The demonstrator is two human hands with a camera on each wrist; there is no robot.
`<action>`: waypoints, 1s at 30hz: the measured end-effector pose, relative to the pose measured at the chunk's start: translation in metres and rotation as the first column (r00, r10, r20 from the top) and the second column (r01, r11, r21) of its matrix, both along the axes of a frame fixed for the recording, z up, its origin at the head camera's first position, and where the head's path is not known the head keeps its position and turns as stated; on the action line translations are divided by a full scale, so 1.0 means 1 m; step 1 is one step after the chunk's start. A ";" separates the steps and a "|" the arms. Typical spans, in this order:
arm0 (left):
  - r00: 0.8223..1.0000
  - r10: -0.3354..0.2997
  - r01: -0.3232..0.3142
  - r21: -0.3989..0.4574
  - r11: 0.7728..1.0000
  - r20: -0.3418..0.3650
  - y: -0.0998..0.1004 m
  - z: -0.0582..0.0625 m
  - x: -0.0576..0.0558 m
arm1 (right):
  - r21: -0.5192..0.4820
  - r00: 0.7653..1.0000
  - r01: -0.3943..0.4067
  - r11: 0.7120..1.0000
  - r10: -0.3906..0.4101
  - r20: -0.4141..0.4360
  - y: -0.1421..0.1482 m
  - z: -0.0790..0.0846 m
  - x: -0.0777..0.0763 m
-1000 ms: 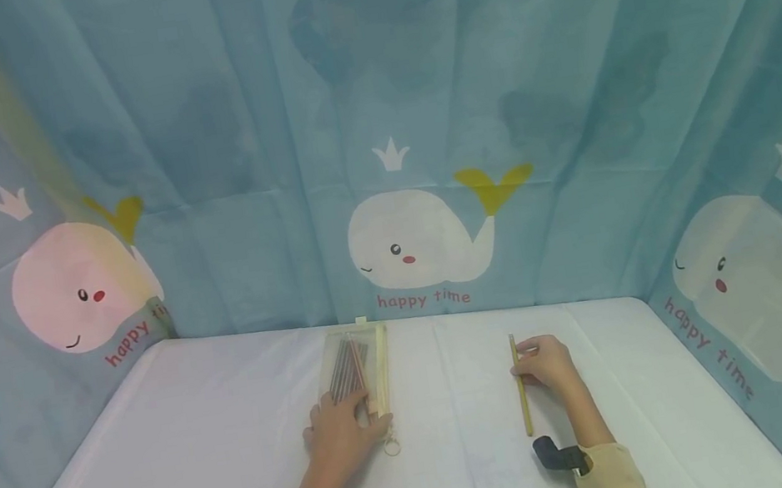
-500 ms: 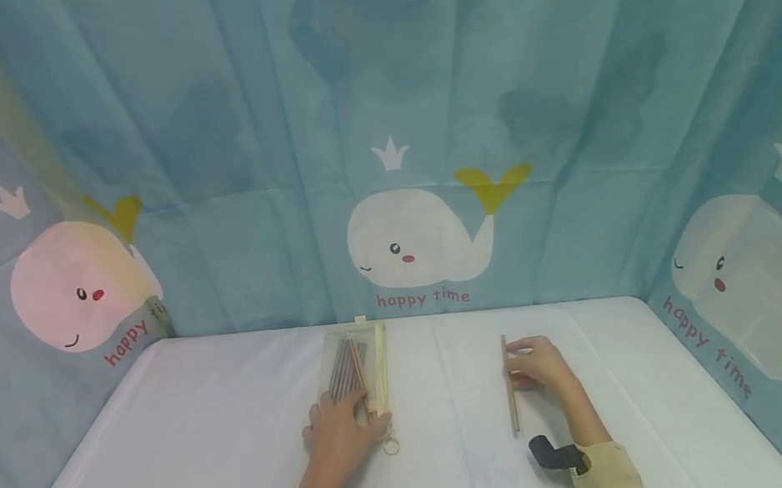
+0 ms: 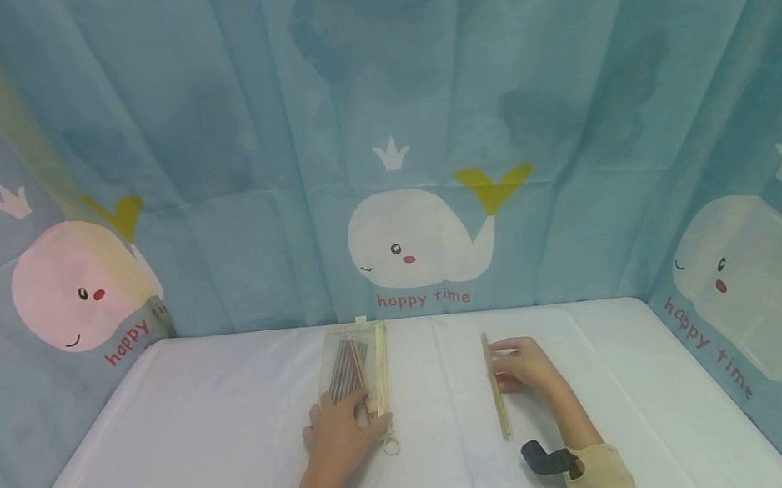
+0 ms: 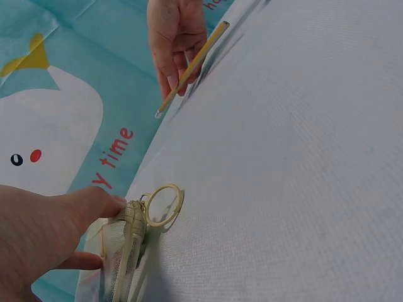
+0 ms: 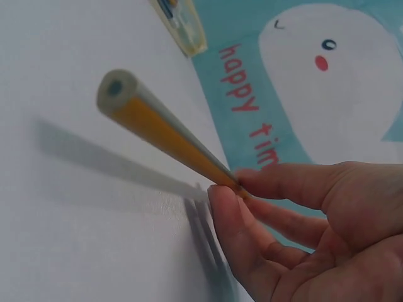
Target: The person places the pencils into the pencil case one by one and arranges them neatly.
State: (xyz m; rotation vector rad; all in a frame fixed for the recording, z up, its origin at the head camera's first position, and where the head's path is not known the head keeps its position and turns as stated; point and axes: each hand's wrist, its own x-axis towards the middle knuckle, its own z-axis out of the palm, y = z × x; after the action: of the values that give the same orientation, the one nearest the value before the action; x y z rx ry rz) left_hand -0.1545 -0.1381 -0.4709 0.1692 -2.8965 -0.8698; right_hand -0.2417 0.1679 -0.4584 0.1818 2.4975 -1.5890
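A yellow pencil point(image 3: 497, 397) with pale stripes is pinched between the thumb and fingers of my right hand point(image 3: 526, 363). The right wrist view shows its flat end, with a dark core, pointing toward the camera; its shadow falls on the white cloth. My left hand point(image 3: 343, 432) grips the near part of a see-through mesh pencil case point(image 3: 380, 359) with a cream zipper edge. In the left wrist view, the thumb point(image 4: 94, 204) lies at the zipper end beside a gold ring point(image 4: 165, 206). Several dark pencils point(image 3: 345, 369) and a reddish one show inside the case; their near ends are hidden by the hand.
White cloth covers the table point(image 3: 191, 476). A blue curtain point(image 3: 226, 260) printed with whales stands along the back and sides. A black wrist strap mount point(image 3: 544, 459) sits on the right forearm.
My right hand has moved left with the pencil, closer to the case, and the pencil has turned so different sides show. The left hand and the pencil case have stayed in place.
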 end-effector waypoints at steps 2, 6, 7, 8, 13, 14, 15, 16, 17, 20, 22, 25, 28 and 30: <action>1.000 0.000 0.000 0.000 1.000 -0.003 0.000 0.000 0.000 | -0.010 1.000 -0.007 1.000 0.006 -0.007 -0.003 0.000 0.001; 1.000 0.001 -0.001 0.002 1.000 -0.005 0.000 0.001 0.001 | -0.016 1.000 -0.017 1.000 0.017 -0.019 -0.009 0.001 0.002; 1.000 0.001 -0.001 0.001 1.000 -0.004 0.000 0.001 0.001 | -0.016 1.000 -0.022 1.000 0.022 -0.022 -0.010 0.002 0.002; 1.000 0.001 -0.001 0.001 1.000 -0.002 0.000 0.001 0.001 | -0.017 0.999 -0.025 1.000 0.024 -0.022 -0.011 0.002 0.003; 1.000 0.000 0.000 0.001 1.000 0.008 0.000 0.000 0.000 | -0.022 0.999 -0.040 0.999 0.039 -0.027 -0.018 0.001 0.004; 1.000 -0.001 0.001 0.003 1.000 0.009 0.000 0.000 0.000 | -0.024 0.999 -0.043 0.999 0.043 -0.028 -0.019 0.000 0.004; 1.000 -0.001 0.001 0.005 1.000 0.011 0.000 0.000 0.000 | -0.023 0.999 -0.046 0.999 0.045 -0.029 -0.020 0.000 0.003; 1.000 -0.001 0.000 0.006 1.000 0.012 0.000 0.001 0.000 | -0.022 0.998 -0.047 0.999 0.047 -0.029 -0.020 -0.001 0.003; 1.000 -0.001 0.000 0.006 1.000 0.013 0.000 0.001 0.000 | -0.022 0.998 -0.050 0.998 0.049 -0.029 -0.021 -0.002 0.003; 1.000 0.000 0.000 0.004 1.000 0.015 0.000 0.002 0.001 | -0.020 0.998 -0.054 0.998 0.054 -0.030 -0.025 -0.002 0.003; 1.000 0.001 -0.001 0.001 1.000 0.014 0.000 0.003 0.001 | -0.017 0.998 -0.060 0.998 0.059 -0.035 -0.027 -0.002 0.003; 1.000 -0.001 0.001 -0.003 1.000 0.012 0.001 0.004 0.001 | -0.015 0.996 -0.072 0.997 0.071 -0.050 -0.031 -0.001 0.003; 1.000 -0.001 0.001 0.001 1.000 0.013 0.001 0.004 0.001 | -0.006 0.993 -0.095 0.995 0.094 -0.069 -0.035 -0.002 0.004; 1.000 0.000 0.000 0.003 1.000 0.014 0.001 0.004 0.001 | 0.005 0.991 -0.110 0.994 0.110 -0.080 -0.038 -0.001 0.005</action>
State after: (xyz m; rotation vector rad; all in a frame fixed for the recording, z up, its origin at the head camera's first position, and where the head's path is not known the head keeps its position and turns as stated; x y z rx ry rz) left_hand -0.1536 -0.1372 -0.4665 0.1767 -2.9076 -0.8767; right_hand -0.2369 0.1302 -0.4597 -0.0199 2.5196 -1.5817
